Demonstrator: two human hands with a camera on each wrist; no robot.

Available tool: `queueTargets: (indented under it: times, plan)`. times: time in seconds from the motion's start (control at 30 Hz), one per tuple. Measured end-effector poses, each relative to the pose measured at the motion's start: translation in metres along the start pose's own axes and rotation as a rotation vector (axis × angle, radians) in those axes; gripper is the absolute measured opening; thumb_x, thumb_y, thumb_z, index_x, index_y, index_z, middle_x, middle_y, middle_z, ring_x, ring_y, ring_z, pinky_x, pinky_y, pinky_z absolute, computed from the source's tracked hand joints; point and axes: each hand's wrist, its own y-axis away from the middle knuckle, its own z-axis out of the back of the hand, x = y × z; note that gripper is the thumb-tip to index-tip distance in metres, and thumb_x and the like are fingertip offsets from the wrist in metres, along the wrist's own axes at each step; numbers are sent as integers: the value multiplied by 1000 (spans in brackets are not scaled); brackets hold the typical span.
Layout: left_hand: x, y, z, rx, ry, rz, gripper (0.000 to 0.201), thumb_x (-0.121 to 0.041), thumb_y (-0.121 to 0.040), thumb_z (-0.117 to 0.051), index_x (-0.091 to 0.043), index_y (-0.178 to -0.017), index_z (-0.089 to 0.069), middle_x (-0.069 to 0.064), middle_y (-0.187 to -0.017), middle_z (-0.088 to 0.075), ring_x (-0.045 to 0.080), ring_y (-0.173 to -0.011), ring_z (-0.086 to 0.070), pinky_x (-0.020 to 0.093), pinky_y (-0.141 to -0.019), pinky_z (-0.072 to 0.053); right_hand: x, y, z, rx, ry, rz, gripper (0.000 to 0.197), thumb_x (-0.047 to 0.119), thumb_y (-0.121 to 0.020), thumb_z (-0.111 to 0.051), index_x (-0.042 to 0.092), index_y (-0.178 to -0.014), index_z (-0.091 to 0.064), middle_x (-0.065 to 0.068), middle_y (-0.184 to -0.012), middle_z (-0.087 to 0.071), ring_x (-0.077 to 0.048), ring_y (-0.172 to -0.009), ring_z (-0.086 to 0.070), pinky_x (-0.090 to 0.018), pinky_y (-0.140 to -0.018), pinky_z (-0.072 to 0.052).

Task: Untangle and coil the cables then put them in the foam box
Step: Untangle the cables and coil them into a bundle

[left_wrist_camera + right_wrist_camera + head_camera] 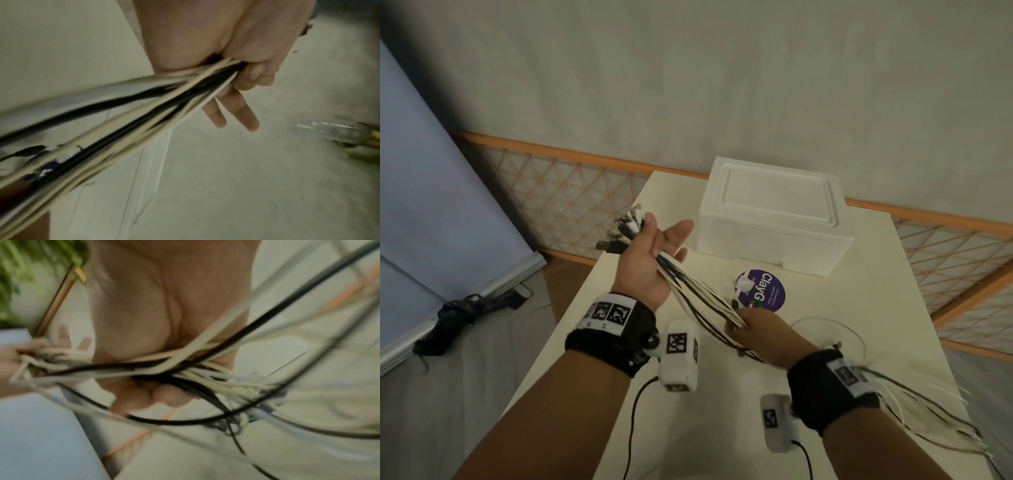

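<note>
Head view shows both hands raised over the white table (pixel 825 394), sharing one bundle of black and white cables (pixel 698 294). The left hand (pixel 650 260) clamps the bundle near its plug ends, which fan out beyond the thumb side; in the left wrist view the thumb and the curled fingers (pixel 252 76) pinch the strands while two other fingers stick out straight. That grip seems meant to keep the connectors lined up as an anchor. The right hand (pixel 763 334), lower and nearer the body, is wrapped round the same bundle further down, so the stretch between the two hands runs fairly straight and taut. Past the right wrist the loose tails trail away and blur, free and not yet coiled. The right wrist view is smeared, but the curled fingers (pixel 164 397) appear closed over crossing strands.

Beyond the left hand's fingertips sits the foam box (pixel 774 219) with its lid on, and between it and the right hand lies a purple round sticker (pixel 767 291). Judging by this, combing out is under way; coiling and opening the box remain.
</note>
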Motion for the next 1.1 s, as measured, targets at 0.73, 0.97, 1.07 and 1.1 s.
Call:
queueTargets:
  times: [0.73,0.97,1.07,1.1]
  plan:
    - [6,-7,-8,-66,-50,-65,63,-34,-98,-41,-21,-37,-33,-6,-37,-26,8,-29,-23,16,-38,-21,-57,37,76,41,7,-263,64,19,-80,-71,16,-138,-42,-3,-142,-44,-9,-112,-48,-19,-90,-42]
    - [38,2,-33,50,-131,2,55,-36,-89,-49,-19,-39,-33,-3,-37,-29,9,-30,-23,25,-43,-17,58,2,22,-120,-265,179,29,23,-88,-61,18,-113,-47,2,-87,-63,-11,-76,-60,-35,-73,-50]
    - [19,-5,-21,-29,-50,-9,56,-36,-91,-50,-20,-39,-35,-4,-39,-32,8,-30,-26,22,-42,-21,44,-3,0,-124,-161,169,24,42,-93,-53,19,-95,-50,2,-68,-57,-15,-62,-55,-39,-65,-48]
    - [13,-7,-15,-79,-38,-17,58,-35,-95,-48,-20,-40,-36,-4,-40,-32,8,-31,-28,20,-41,-24,34,-2,-6,-119,-58,156,29,46,-93,-51,18,-88,-49,0,-69,-56,-18,-65,-55,-39,-64,-46]
